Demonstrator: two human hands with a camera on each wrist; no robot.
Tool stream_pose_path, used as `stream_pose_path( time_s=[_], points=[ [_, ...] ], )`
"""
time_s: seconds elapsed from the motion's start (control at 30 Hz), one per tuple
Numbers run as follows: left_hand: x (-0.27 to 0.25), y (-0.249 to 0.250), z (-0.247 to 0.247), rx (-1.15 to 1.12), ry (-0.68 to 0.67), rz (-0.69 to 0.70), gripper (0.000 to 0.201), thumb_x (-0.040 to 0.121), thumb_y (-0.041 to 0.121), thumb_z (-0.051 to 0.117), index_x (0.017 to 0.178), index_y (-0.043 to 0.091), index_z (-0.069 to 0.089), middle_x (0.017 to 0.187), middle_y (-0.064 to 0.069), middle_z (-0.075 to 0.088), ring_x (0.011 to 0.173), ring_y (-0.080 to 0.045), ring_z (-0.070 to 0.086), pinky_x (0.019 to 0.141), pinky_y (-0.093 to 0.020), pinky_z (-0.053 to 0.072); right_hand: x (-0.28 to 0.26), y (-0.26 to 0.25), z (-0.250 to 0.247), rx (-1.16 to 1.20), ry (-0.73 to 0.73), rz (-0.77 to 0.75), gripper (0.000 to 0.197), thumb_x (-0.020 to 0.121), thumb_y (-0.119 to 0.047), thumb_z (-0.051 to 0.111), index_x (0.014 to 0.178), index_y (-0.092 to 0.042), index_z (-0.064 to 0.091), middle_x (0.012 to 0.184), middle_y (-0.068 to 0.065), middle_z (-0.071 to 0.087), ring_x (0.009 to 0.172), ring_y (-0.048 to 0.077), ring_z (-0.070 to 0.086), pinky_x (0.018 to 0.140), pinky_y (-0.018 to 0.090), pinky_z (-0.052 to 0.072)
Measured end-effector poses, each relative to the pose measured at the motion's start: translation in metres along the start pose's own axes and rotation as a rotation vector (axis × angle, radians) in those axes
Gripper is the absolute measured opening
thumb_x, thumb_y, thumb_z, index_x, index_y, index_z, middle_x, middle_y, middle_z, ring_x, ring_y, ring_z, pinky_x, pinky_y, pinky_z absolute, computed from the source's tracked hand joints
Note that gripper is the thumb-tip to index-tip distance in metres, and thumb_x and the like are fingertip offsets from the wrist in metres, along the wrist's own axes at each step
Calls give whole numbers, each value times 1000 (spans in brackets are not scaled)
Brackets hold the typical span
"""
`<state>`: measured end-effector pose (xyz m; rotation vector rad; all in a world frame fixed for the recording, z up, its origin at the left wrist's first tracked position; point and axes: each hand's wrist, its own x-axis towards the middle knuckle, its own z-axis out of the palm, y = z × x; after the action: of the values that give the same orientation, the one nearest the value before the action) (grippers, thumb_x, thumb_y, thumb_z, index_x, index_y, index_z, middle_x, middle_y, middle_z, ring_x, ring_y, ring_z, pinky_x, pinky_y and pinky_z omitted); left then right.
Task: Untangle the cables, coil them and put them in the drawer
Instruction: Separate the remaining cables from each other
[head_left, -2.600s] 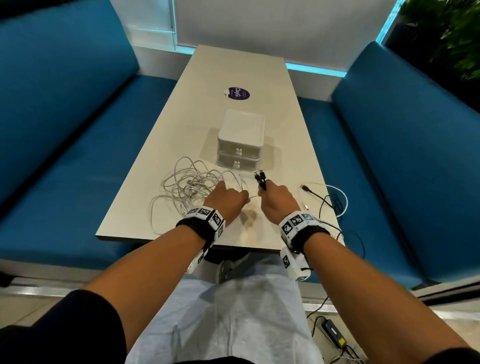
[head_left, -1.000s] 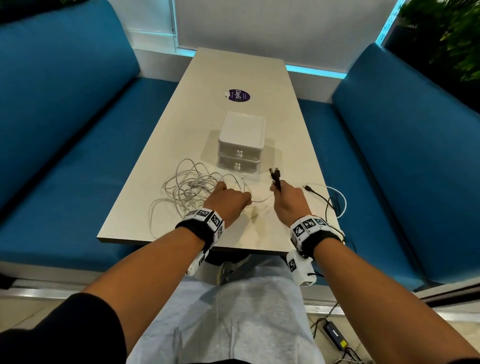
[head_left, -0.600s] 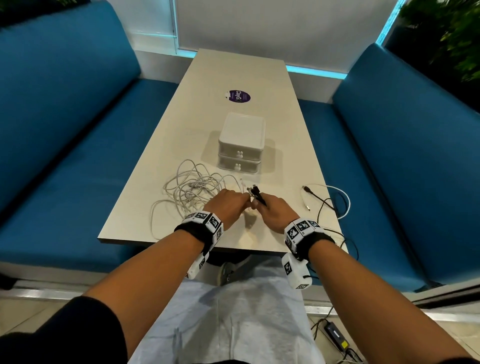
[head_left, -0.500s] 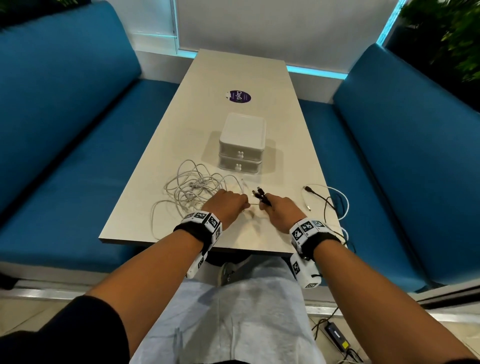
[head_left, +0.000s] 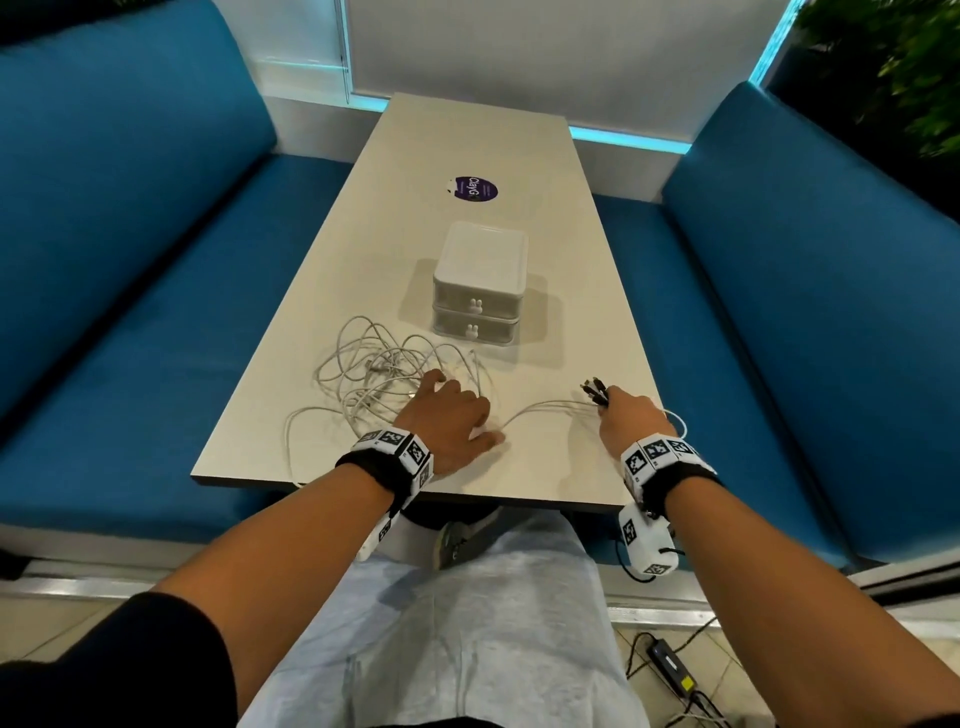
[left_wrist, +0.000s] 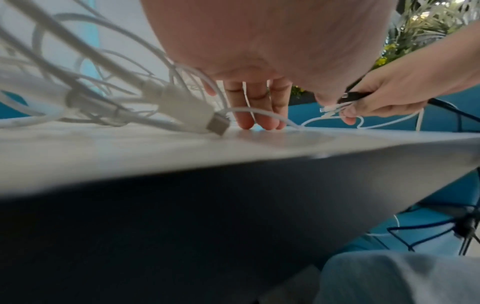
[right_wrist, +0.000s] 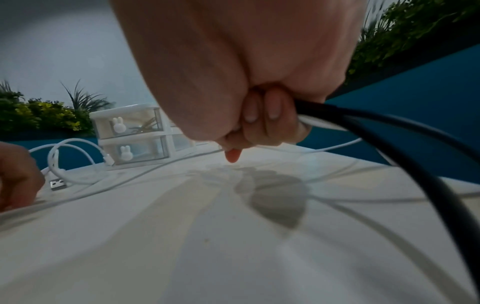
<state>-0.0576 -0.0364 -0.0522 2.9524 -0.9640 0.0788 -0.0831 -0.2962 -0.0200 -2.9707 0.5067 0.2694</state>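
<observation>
A tangle of white cables (head_left: 374, 371) lies on the table (head_left: 467, 140) in front of a small white two-drawer unit (head_left: 478, 291), both drawers closed. My left hand (head_left: 444, 410) lies flat on the tangle's right edge, fingers (left_wrist: 257, 107) straight and pressing down, a white strand running between them. My right hand (head_left: 626, 415) is at the table's right edge, its fingers (right_wrist: 262, 121) curled round a black cable (right_wrist: 389, 131) and white cable ends. The black plugs (head_left: 594, 388) stick out above the fist. A white strand (head_left: 540, 408) stretches between the two hands.
Blue benches (head_left: 130, 312) flank the table on both sides. A purple sticker (head_left: 472, 188) sits behind the drawer unit (right_wrist: 130, 133). The table's front edge (head_left: 415, 493) is just below my wrists. A power adapter (head_left: 670, 667) and cords lie on the floor at lower right.
My right hand has moved right, away from the left hand, drawing a white strand out of the tangle. The left hand has flattened onto the cables.
</observation>
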Motion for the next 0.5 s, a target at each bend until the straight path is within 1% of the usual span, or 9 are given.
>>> stream_pose_path(
  time_s=[0.03,0.1,0.13,0.2,0.27,0.33,0.4,0.47,0.5],
  points=[
    [-1,-1,-1,34,-16,27,37,96,56,39,93,24,58,90,5,65,99,-20,52,110,-46,20,0,-2,0,5,-4,7,16,101,-23,40,107,-12,50,89,10,56,79,30,56,66,35,42],
    [1,-1,-3,98,-46,60,26,99,42,42,101,22,59,95,2,68,102,-24,54,108,-45,22,-1,-6,-1,28,4,16,17,100,-20,40,110,-11,52,96,13,60,83,32,58,69,36,44],
    [3,0,-4,120,-50,65,23,100,36,43,103,20,59,96,0,69,102,-26,54,105,-45,23,-1,-8,-2,47,22,16,18,99,-18,40,111,-10,52,100,14,62,87,34,60,72,38,46],
    [5,4,-5,151,-55,58,18,100,29,43,101,18,58,93,-3,69,98,-28,55,99,-43,26,-1,-14,-4,104,78,8,21,99,-15,38,115,-10,51,102,16,62,90,36,61,77,42,49],
    [7,7,-5,162,-70,44,15,100,25,44,101,16,56,91,-4,69,95,-29,56,96,-43,28,-2,-20,-6,187,129,-17,23,99,-15,36,117,-9,48,101,18,60,87,38,59,73,43,48],
    [9,10,-4,164,-97,42,12,100,22,44,101,16,54,90,-4,68,93,-30,58,96,-43,30,-4,-24,-9,252,174,-23,22,101,-16,33,118,-8,45,99,20,59,81,37,55,69,42,45],
    [11,11,-5,142,-123,47,5,97,16,44,94,18,47,85,-5,67,83,-31,60,98,-43,30,-4,-29,-11,329,207,-41,24,103,-21,33,119,-9,46,96,20,59,78,37,55,68,43,47],
    [13,13,-7,73,-156,46,12,94,8,42,91,19,39,81,-6,63,75,-31,60,101,-43,34,-5,-35,-14,434,189,-123,27,104,-26,34,118,-11,51,97,19,63,78,38,59,70,43,51],
    [14,15,-9,36,-174,39,13,94,6,41,93,18,39,82,-7,61,74,-32,59,97,-43,39,-6,-39,-14,477,160,-195,27,103,-26,36,118,-13,55,99,17,65,78,36,61,70,41,52]
  ],
)
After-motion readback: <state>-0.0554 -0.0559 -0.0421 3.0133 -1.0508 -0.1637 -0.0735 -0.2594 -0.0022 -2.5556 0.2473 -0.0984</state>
